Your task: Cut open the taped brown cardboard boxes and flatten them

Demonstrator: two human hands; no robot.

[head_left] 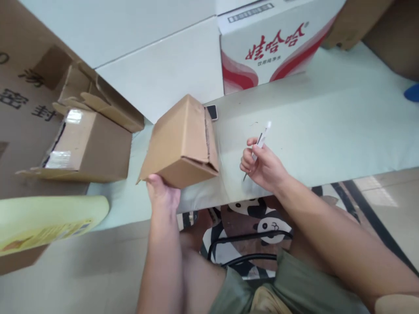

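Gripping a brown box [178, 139] from its near lower edge, the L hand [162, 192] has thumb up against the cardboard, rest of the fingers hidden underneath. Box is tilted, over the counter [310, 135] in front of the person; can't tell if its base touches down. R hand [262, 163] is curled closed around a slim white tool [262, 136], prob. a craft knife, w/ a thin tip poking out below the fist.

Progress, est.: box is up & held, tool's in hand but apart from the cardboard, so no contact rn. Dark gap runs along the box's R-side seam; can't tell if cut or just loose. Flaps there aren't folded out, so work on it looks unfinished.

Count: 2 hands, each w/ 1 item; 1 held box; 1 tool; 1 dark-screened device [212, 112], prob. a phone, just beyond the box; 1 taped carton [104, 148] at L w/ 2 shiny tape strips visible; 1 white carton w/ red print [242, 61] at the back; 1 yellow-green bottle [55, 213], lower L, partly cut off; 1 blue item [413, 93], far R edge, too cropped to ID.
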